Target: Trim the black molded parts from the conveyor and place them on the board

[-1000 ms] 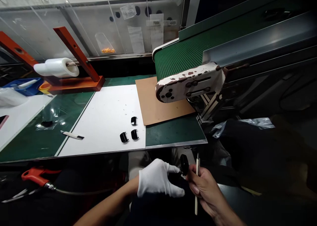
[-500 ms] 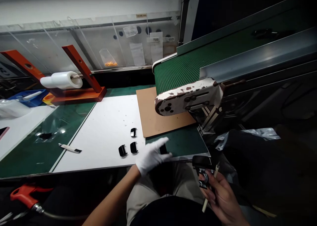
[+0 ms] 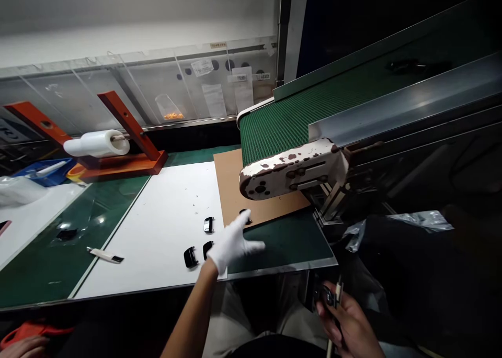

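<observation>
My left hand [image 3: 234,243], in a white glove, reaches over the front of the bench with thumb and fingers spread. A small black part [image 3: 246,216] shows behind its fingertips at the cardboard's edge; whether they touch is unclear. Beside the glove, a black part [image 3: 207,249] is partly covered, with another [image 3: 190,257] to its left and one with a shiny face [image 3: 208,224] above, all on the white sheet [image 3: 157,222]. My bare right hand [image 3: 341,316], at the lower right off the bench, grips a dark part [image 3: 323,295] and a thin pale stick [image 3: 338,291].
A green conveyor [image 3: 282,130] slopes up to the right above a brown cardboard sheet [image 3: 231,185]. At left are an orange roll stand [image 3: 129,164] with a film roll [image 3: 98,143] and a cutter [image 3: 105,255]. Another person's hand [image 3: 27,347] rests near an orange tool [image 3: 37,329].
My left hand has moved up toward the cardboard, and the black part near its fingers is now at the cardboard's edge. My right hand has lowered. Another person's hand has appeared at lower left.
</observation>
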Demonstrator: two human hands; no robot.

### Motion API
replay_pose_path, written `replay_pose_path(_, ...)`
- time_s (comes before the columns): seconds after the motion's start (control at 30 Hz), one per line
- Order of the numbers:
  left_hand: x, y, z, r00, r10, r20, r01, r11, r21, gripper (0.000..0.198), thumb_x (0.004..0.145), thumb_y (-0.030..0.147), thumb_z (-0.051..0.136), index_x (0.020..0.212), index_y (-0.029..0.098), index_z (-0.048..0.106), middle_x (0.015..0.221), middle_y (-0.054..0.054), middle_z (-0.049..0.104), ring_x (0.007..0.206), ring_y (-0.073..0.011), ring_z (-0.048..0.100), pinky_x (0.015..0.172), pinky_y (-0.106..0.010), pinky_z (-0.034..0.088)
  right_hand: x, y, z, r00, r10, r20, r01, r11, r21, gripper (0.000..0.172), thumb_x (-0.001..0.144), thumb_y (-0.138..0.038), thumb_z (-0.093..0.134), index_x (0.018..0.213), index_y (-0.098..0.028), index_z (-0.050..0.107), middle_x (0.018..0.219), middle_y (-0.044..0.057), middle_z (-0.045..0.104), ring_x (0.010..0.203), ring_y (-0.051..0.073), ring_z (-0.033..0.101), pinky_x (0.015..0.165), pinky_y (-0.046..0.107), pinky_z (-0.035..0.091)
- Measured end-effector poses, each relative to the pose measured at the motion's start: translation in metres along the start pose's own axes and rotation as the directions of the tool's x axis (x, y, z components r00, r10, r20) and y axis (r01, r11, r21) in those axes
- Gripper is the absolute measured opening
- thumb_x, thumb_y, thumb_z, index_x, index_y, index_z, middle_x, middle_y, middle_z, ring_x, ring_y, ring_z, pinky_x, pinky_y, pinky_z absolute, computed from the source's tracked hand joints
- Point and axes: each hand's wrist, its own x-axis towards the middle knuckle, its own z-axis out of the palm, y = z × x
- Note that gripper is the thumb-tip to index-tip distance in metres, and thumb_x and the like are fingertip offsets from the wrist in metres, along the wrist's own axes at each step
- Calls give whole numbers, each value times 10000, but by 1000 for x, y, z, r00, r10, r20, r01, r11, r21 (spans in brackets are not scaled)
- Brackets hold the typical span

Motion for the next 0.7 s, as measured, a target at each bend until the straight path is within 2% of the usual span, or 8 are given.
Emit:
replay_pose_path(0.1,-49,29,26,984,149,103,-138,985,-106,1155,496,482,858,1452,254,251,1424,-114,451,1287,-337,446,1084,-447,376,1,-1,8,998,40,49,-38,998,-42,474,574,-527,804,790,-177,570,532,-8,590,327,21,300,333,154,177)
replay_pose_path(0.13,-62,37,35,967,228,114,-209,965,-160,1173,475,473,868,1450,255,254,1391,-108,489,1256,-330,483,1066,-436,400,1,-1,11,996,54,74,-50,997,-52,488,560,-532,808,790,-175,568,522,-11,585,325,20,297,331,152,171)
replay_pose_path(0.17,-71,43,44,946,303,111,-276,938,-209,1175,477,461,872,1450,253,248,1358,-105,519,1221,-317,519,1043,-418,429,0,-2,14,993,67,99,-61,996,-60,503,545,-540,811,788,-174,566,511,-17,578,324,19,294,331,150,168)
replay_pose_path(0.23,-84,51,56,916,397,64,-368,892,-263,1109,567,408,846,1457,248,205,1310,-105,557,1146,-272,585,981,-365,485,-1,-4,18,986,93,137,-84,994,-70,528,519,-561,811,779,-174,563,493,-27,566,323,16,292,332,145,170)
replay_pose_path(0.37,-91,56,62,940,339,-30,-339,924,-176,963,679,341,789,1447,259,214,1252,-98,610,1091,-242,627,919,-324,529,-5,-8,21,978,138,155,-125,988,-88,540,478,-571,821,727,-166,564,464,-25,554,321,17,292,326,144,167)
replay_pose_path(0.53,-91,62,56,907,422,-16,-420,898,-131,888,705,405,762,1424,259,260,1238,-92,622,1071,-236,642,904,-314,539,-9,-10,19,972,163,167,-148,984,-97,514,467,-532,841,691,-152,577,436,-21,533,314,18,292,320,145,152)
replay_pose_path(0.6,-91,62,57,910,414,-16,-413,905,-104,893,703,398,766,1422,267,253,1226,-84,629,1042,-219,656,885,-294,548,-8,-10,18,974,159,161,-145,985,-93,509,487,-535,833,707,-147,587,454,-17,544,312,11,280,318,142,146)
replay_pose_path(0.7,-90,56,61,914,402,-44,-402,916,22,876,714,337,765,1419,253,252,1248,-96,613,1077,-222,638,903,-304,543,-6,-12,15,986,117,122,-108,991,-79,529,589,-611,749,792,-140,622,515,-10,568,309,-5,234,309,144,119)
